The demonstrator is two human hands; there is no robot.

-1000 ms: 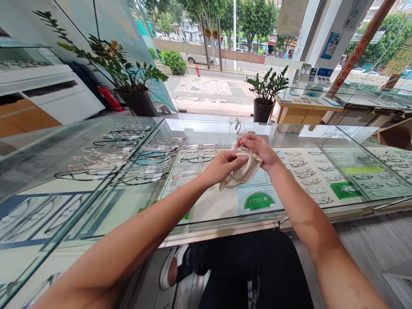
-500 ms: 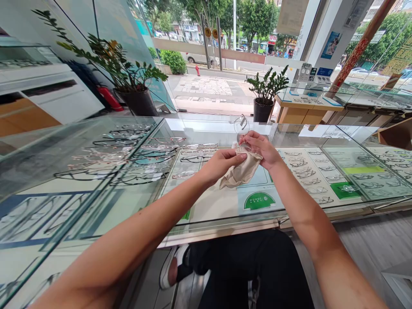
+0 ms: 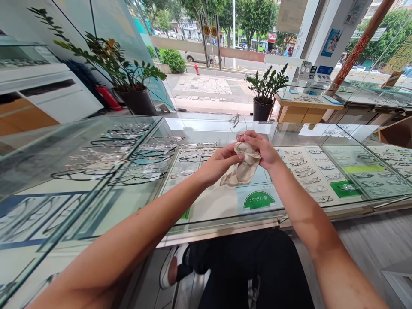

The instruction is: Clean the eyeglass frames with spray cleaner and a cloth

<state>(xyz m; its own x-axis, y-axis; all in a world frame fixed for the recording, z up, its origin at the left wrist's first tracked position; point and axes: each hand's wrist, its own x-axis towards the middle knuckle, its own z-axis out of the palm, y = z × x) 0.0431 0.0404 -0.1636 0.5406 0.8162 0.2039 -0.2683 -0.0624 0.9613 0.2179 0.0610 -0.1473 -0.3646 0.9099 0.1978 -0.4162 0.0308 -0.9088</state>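
Above the glass counter, my left hand (image 3: 222, 164) pinches a beige cleaning cloth (image 3: 246, 169), which is folded up over the near lens of a pair of glasses. My right hand (image 3: 261, 149) grips the thin-framed glasses (image 3: 238, 124) from the right side. Their other round, clear lens sticks up beyond my fingers, uncovered. The cloth hangs down below both hands, and the covered part of the frame is hidden behind it.
Under my hands is a glass display counter (image 3: 206, 216) with a green sign (image 3: 258, 200) inside. Rows of eyeglasses (image 3: 144, 156) lie to the left, and more frames (image 3: 302, 171) to the right. Potted plants (image 3: 263, 109) stand beyond the counter.
The cloth has come up over the near lens, where fingers and bare lens showed before. The glasses have tilted slightly left, and both hands stay close together.
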